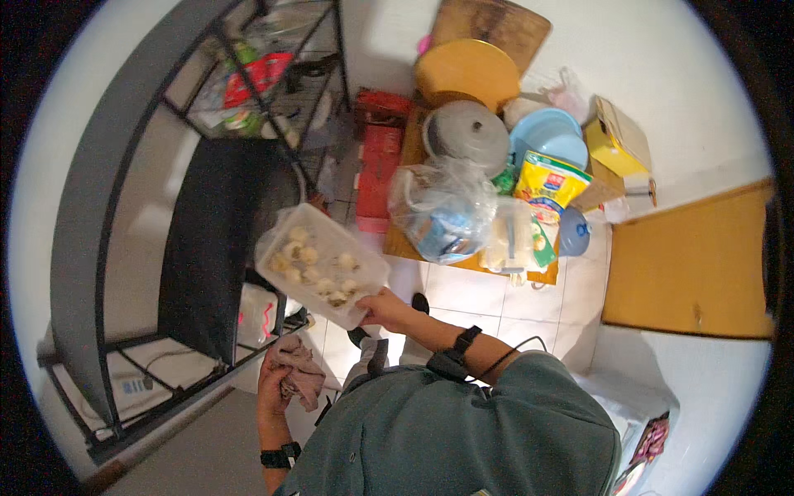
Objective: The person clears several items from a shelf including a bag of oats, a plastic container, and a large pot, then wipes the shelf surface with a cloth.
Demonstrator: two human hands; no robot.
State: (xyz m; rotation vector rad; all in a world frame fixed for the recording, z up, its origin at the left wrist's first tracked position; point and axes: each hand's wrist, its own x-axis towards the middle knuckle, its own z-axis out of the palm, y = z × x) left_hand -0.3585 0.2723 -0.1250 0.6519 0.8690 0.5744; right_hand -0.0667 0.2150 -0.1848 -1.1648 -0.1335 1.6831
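My right hand (386, 310) grips the near end of a translucent plastic box (329, 276). Inside it lie several pale, roundish pieces (304, 254) with brown marks, perhaps garlic bulbs or mushrooms; I cannot tell which. The box is held in the air in front of a black metal shelf rack (223, 204), with its far end close to the rack. Lower down on the left, my left hand (276, 381) holds a crumpled pinkish cloth (301, 372).
A wooden table (406, 242) carries a grey lidded pot (466, 137), a light blue basin (549, 133), a yellow food packet (551, 186) and a clear plastic bag (443, 214). Red boxes (378, 167) stand beside it. A blue water jug (574, 232) and a wooden cabinet door (688, 266) are right.
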